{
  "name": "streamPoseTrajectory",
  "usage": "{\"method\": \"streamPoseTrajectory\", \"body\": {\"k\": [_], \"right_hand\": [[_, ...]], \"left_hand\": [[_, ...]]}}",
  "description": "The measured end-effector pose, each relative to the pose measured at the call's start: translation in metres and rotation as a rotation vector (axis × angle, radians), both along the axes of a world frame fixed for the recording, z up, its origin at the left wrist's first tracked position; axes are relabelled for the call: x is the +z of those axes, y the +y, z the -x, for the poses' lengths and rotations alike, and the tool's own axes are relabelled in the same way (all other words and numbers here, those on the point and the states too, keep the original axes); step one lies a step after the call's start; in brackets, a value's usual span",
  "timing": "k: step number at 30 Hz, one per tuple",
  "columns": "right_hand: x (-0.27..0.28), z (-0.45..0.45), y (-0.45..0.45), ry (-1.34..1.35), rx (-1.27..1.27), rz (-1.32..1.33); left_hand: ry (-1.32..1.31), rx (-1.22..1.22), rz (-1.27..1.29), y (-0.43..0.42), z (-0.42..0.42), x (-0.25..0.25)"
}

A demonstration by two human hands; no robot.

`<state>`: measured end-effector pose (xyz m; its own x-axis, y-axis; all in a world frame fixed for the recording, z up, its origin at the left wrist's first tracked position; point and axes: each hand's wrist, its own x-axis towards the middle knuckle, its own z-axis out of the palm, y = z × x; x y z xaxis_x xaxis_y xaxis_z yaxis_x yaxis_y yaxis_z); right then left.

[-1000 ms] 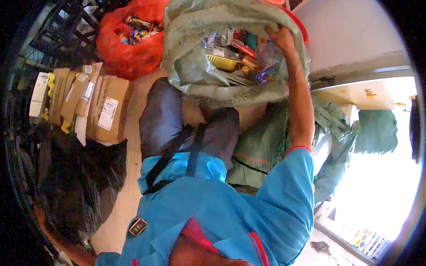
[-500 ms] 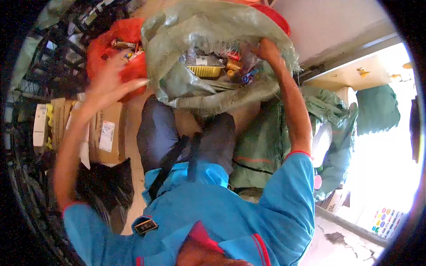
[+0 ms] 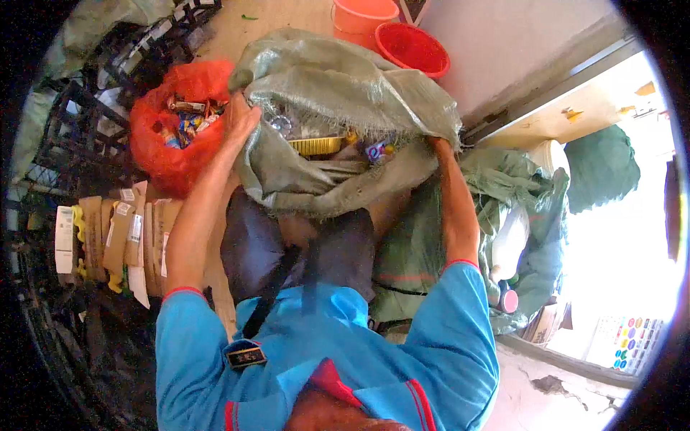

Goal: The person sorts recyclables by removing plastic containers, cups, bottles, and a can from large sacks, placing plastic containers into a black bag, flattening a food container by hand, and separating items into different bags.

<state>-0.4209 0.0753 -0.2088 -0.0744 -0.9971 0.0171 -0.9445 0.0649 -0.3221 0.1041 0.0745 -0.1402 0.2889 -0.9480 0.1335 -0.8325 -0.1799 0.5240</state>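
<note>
A large grey-green woven sack (image 3: 323, 65) stands gaping between my knees, its rim frayed. My left hand (image 3: 242, 121) is closed on the left side of its rim. On the right side, my right hand (image 3: 440, 146) grips the rim, its fingers partly hidden by the fabric. Inside the sack lie a yellow tray (image 3: 316, 146), a clear plastic piece (image 3: 281, 126) and a blue-and-purple wrapper (image 3: 376, 151). Just left of my left hand, a red bag (image 3: 162, 154) holds small colourful wrappers and packets (image 3: 190, 123).
Two buckets, one orange (image 3: 365, 16) and one red (image 3: 413, 49), stand behind the sack. Flattened cardboard (image 3: 118, 237) leans at the left, near black crates (image 3: 83, 129). Green sacks (image 3: 410, 244) fill the floor on the right, beside a wall.
My left hand has come from above the red bag to the sack's left rim and closed on it. My right hand has moved down with the right rim, and the sack's mouth has narrowed.
</note>
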Motion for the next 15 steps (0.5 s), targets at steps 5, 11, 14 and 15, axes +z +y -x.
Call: {"method": "streamPoseTrajectory", "body": {"k": [5,11,14,15], "right_hand": [[0.051,-0.057,0.011,-0.176,0.098,-0.006],[0.15,-0.182,0.033,-0.564,0.397,-0.103],[0.217,-0.228,0.029,-0.646,0.53,-0.092],[0.237,-0.238,0.03,-0.644,0.559,-0.081]], "left_hand": [[0.082,-0.004,0.026,-0.027,0.022,0.006],[0.506,-0.058,0.085,0.003,0.008,0.048],[0.762,-0.06,0.079,0.035,-0.009,0.074],[0.831,-0.07,0.07,0.044,-0.012,0.08]]}}
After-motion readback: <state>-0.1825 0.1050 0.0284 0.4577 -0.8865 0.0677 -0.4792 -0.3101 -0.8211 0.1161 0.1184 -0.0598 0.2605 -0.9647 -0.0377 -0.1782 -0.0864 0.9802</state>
